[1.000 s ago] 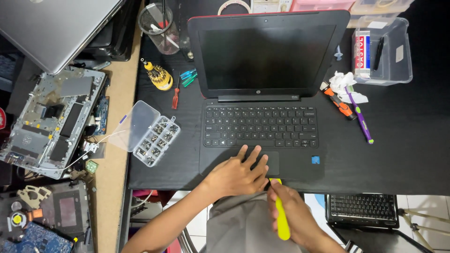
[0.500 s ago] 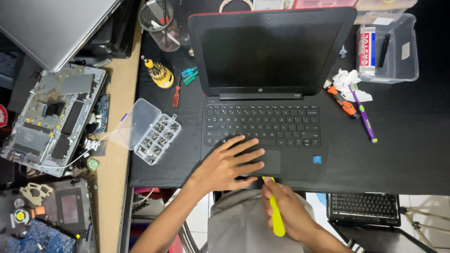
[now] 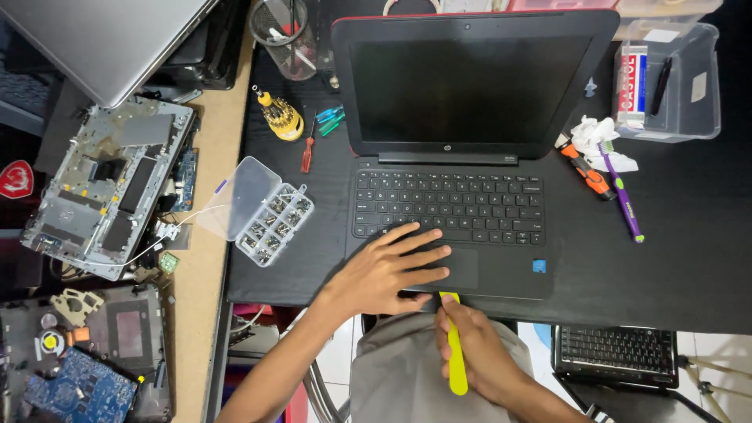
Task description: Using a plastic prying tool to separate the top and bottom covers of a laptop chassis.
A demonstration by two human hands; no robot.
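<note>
An open black laptop [image 3: 470,149] with a dark screen sits on a black desk mat [image 3: 674,266]. My left hand [image 3: 388,270] lies flat with fingers spread on the palm rest and the lower left keys, beside the touchpad. My right hand [image 3: 478,352] grips a yellow plastic pry tool [image 3: 454,356] below the desk edge. The tool's tip touches the laptop's front edge under the touchpad.
A clear screw organiser [image 3: 262,211] with its lid open lies left of the laptop. Small screwdrivers [image 3: 309,145] and a yellow bit holder [image 3: 278,117] lie near it. Dismantled laptop parts [image 3: 110,188] fill the left side. An orange tool [image 3: 587,172], purple toothbrush [image 3: 623,192] and clear bin [image 3: 674,78] sit right.
My left hand has slid left and spread flatter over the palm rest. My right hand has brought the yellow tool's tip up against the laptop's front edge.
</note>
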